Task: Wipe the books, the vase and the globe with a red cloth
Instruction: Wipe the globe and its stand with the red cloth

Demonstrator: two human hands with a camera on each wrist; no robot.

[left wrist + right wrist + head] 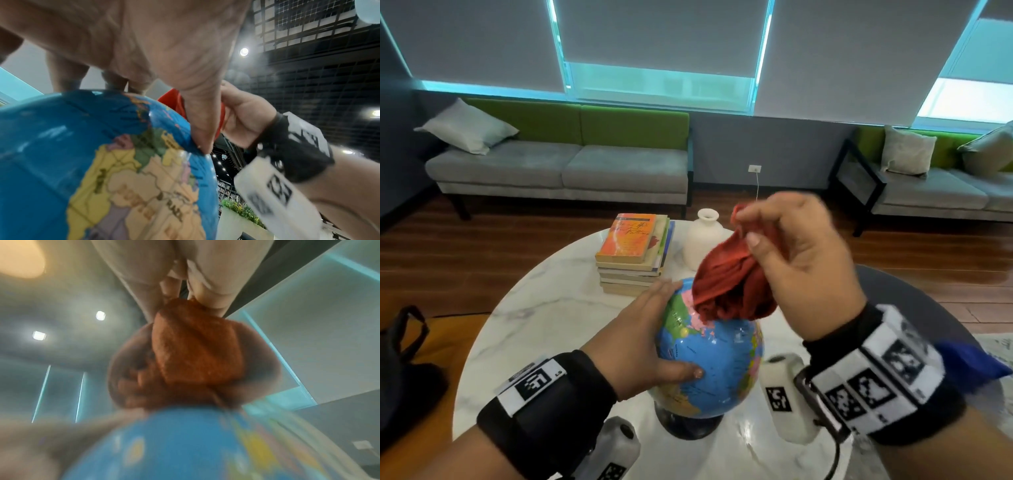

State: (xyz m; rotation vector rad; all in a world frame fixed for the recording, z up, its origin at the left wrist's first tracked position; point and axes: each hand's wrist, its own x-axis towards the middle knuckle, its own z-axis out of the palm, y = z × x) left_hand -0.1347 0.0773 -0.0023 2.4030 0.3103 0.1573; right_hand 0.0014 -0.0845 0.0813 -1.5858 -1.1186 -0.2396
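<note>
A blue globe [717,363] on a dark base stands near the front of the round marble table [544,308]. My left hand [650,339] holds the globe's left side, fingers spread over it and thumb pressed on its front. My right hand [791,253] pinches a bunched red cloth [729,284] that hangs down and touches the globe's top. The left wrist view shows the thumb on the globe [98,162] with the red cloth [170,100] behind. In the blurred right wrist view the cloth [193,353] hangs over the globe [185,447]. Behind stand a stack of books [635,253] and a white vase [703,240].
Grey sofas with green backs [565,164] and cushions line the far wall under the windows. A black bag [404,370] sits at the left on the wooden floor. A blue cloth piece [969,363] shows behind my right wrist.
</note>
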